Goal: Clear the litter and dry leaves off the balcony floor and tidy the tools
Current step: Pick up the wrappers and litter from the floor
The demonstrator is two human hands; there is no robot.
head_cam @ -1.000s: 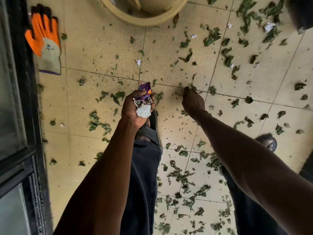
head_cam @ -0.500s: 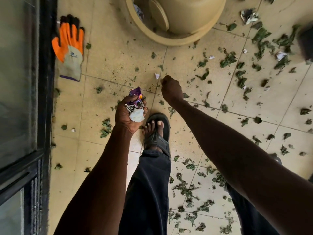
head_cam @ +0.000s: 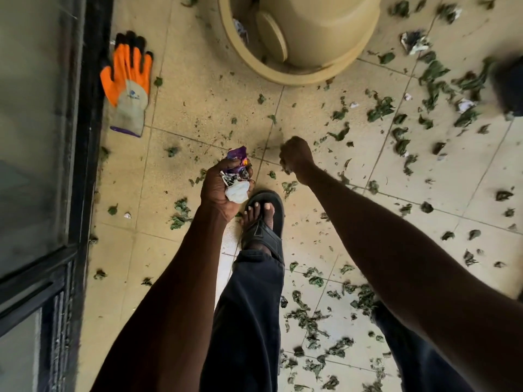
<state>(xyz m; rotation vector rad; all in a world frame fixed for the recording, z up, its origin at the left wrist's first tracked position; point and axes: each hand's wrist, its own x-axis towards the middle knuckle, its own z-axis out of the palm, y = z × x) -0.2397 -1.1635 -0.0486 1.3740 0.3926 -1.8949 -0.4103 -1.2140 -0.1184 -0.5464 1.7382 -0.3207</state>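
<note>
The left hand (head_cam: 223, 188) is curled round a wad of crumpled litter (head_cam: 236, 176): a purple foil wrapper sticks out at the top, scraps of printed paper sit in the middle and a white tissue bulges at the bottom. The print on the wrapper is too creased to read. The right hand (head_cam: 295, 155) is closed in a fist just above the beige tiled balcony floor (head_cam: 198, 108), near a tile joint, knuckles up; bits of green show at its underside, but whether it grips leaves cannot be told.

Dry green leaves (head_cam: 382, 108) and small white paper scraps lie scattered over the floor, thickest toward its right side and near its bottom edge. A bigger crumpled grey-white wrapper (head_cam: 413, 42) lies near the top right.

An orange, black-tipped work glove with a grey cuff (head_cam: 127, 80) lies flat along the left edge of the floor, just beside the black door frame (head_cam: 90, 137), fingers pointing away from the person, long axis parallel to the frame. A small blue logo on its back is unreadable.

A round beige plastic bin (head_cam: 297, 72) lies tilted at the top, with litter inside its mouth. A foot in a black sandal (head_cam: 266, 219) stands below the hands.
</note>
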